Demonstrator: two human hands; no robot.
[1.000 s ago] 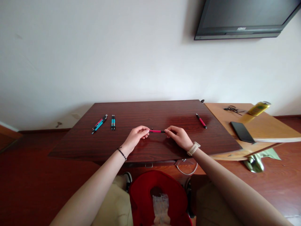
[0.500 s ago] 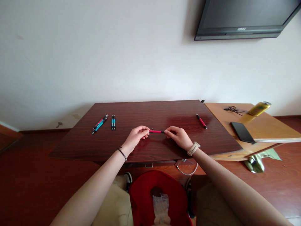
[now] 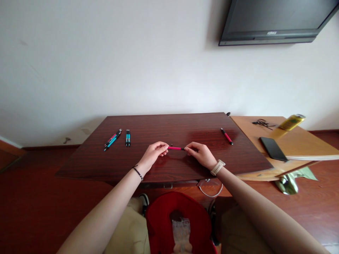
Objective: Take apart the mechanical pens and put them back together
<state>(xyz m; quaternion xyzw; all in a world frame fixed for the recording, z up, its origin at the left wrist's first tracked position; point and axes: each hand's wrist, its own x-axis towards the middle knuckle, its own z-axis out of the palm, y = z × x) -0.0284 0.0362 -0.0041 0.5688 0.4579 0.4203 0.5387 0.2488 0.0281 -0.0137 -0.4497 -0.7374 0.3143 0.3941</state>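
Note:
Level between my two hands is a pink pen (image 3: 174,148) with black ends, held over the dark wooden table (image 3: 164,127). My left hand (image 3: 156,151) pinches its left end, and my right hand (image 3: 199,153) pinches the black right end. The fingers hide both tips. A small dark bit (image 3: 171,145) shows just behind the pen; what it is I cannot tell. Off to the left lie a small bunch of pink and blue pens (image 3: 113,139) and a pair of blue pens (image 3: 128,138) side by side. Another pink pen (image 3: 227,136) rests at the right.
A lighter wooden table (image 3: 304,141) adjoins on the right, carrying a black phone (image 3: 273,148), a dark cable (image 3: 263,123) and a yellow can (image 3: 292,122). A television (image 3: 275,24) hangs on the wall. Below the table's front edge are a red stool (image 3: 159,218) and a white cable (image 3: 212,195).

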